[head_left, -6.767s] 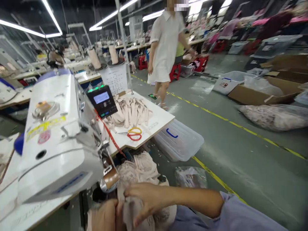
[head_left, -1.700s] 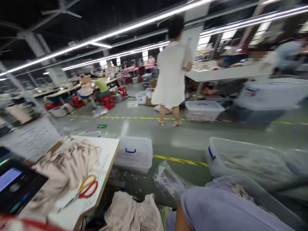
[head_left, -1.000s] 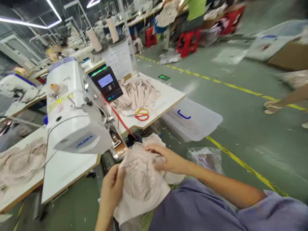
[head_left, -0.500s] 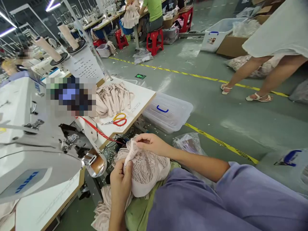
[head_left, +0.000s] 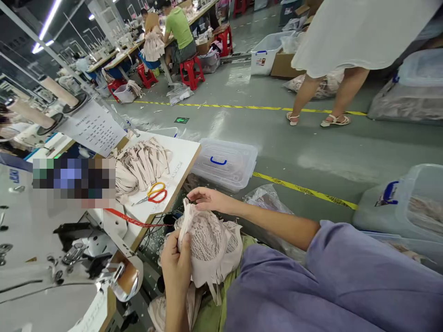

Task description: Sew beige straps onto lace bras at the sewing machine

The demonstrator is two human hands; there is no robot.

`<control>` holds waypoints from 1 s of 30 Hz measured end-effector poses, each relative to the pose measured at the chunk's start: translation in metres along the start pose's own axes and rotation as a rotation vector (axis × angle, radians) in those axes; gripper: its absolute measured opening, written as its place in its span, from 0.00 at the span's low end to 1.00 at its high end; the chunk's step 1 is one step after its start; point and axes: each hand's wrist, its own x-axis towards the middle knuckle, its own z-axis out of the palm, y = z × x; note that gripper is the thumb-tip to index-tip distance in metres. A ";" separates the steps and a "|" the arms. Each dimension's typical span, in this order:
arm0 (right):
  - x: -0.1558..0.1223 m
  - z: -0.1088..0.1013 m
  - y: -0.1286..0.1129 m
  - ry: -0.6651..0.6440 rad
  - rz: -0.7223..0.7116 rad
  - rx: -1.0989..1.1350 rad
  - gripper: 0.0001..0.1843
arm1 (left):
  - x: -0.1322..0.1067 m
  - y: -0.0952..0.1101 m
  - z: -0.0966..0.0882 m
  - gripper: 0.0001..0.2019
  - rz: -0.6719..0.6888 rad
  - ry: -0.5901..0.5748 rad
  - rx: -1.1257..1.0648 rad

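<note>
Since half a second ago, the view's been swinging a bit, so everything on the left is sitting lower and further left, and a strap loop (head_left: 215, 293) is now showing, dangling off the garment's bottom edge.

Going left to right, with the clock centred on the garment: at 9 o'clock the sewing machine (head_left: 31, 272) is crowding the picture's edge, well within arm's reach. Way out at 10 to 11, thread cones (head_left: 59, 91) are leaning in view, probably just from head tilt. Nearer in that direction, a pile of beige straps (head_left: 143, 163) is lying on the white worktop (head_left: 182, 159), presumably bunched to save room. Scissors (head_left: 156, 192) are resting at 10 o'clock, handles by the near edge, handy for grabbing I'd guess.

Left hand (head_left: 176, 263) is pinching the pale band along the lace garment (head_left: 209, 242), which seems to be keeping that edge upright while the green cloth (head_left: 212, 311) on the lap is taking the weight. Right hand (head_left: 214, 201) is hanging around the band's top end, fingers loosely curled; can't tell if its thumb is gripping.

Just past 12, a lidded bin (head_left: 235, 159) is sitting on the floor, tucked beside the worktop, likely to keep the aisle free.
</note>
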 end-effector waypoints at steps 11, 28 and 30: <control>-0.004 -0.037 0.010 -0.129 0.009 0.057 0.26 | 0.020 0.013 0.017 0.16 0.062 -0.037 0.003; -0.031 -0.103 0.019 0.161 0.268 0.114 0.26 | 0.089 0.038 0.102 0.13 0.054 0.063 -0.152; -0.034 -0.105 0.030 0.146 0.288 0.176 0.26 | 0.093 0.038 0.111 0.13 0.049 0.062 -0.183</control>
